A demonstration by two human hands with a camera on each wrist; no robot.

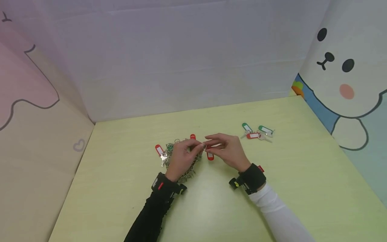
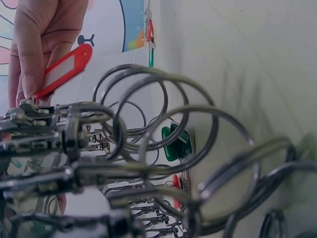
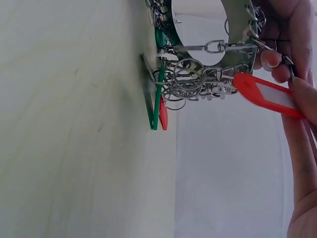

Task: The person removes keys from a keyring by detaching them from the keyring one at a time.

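Left hand (image 1: 183,155) and right hand (image 1: 229,152), fingertips nearly closed, pinch a small silver metal fitting (image 3: 288,60) beside a red plastic tag (image 3: 270,96). Best brace it left-handed — align right-handed.

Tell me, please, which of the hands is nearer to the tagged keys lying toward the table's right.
Right. The right hand is left of the tagged keys; the left hand is farther left, by the metal rings.

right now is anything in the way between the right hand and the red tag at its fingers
Nothing visible: the right hand is right at the red tag. The left hand is close beside, not between them.
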